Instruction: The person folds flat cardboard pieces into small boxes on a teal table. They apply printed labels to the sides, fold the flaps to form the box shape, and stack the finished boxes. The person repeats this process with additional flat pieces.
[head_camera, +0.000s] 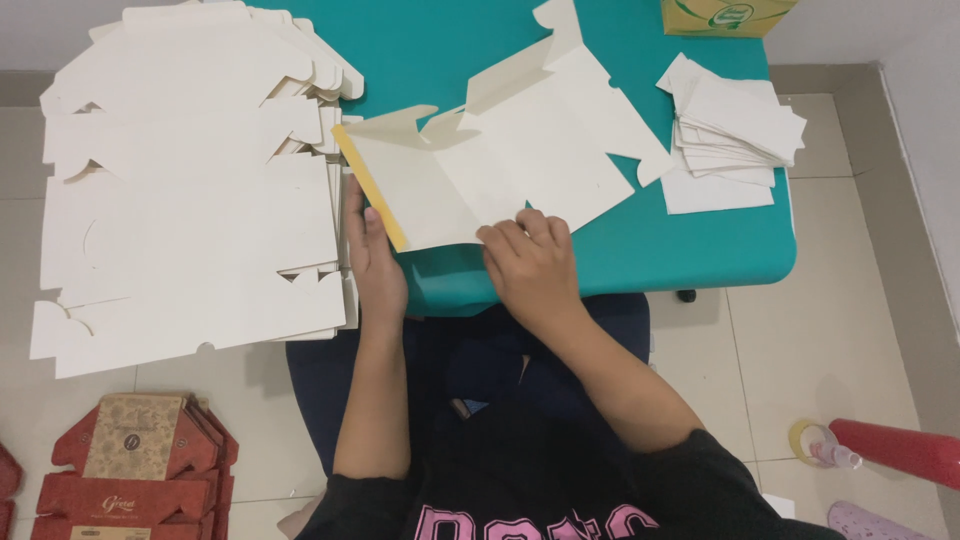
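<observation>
A flat die-cut cream cardboard box blank (520, 160) lies on the teal table (680, 250), with a yellow strip (368, 186) along its left flap. My left hand (372, 255) lies flat at the near end of that strip, fingers pointing up along it. On the blank's near edge my right hand (530, 265) presses down with curled fingers. Neither hand grips anything; both rest on the cardboard.
A large stack of unfolded cream box blanks (190, 180) fills the left. A pile of small white paper pieces (735, 130) sits at the table's right. A yellow-green box (725, 15) stands at the far edge. Red printed boxes (140, 465) lie on the floor; a red roll (900, 450) and tape (810, 440) lie at right.
</observation>
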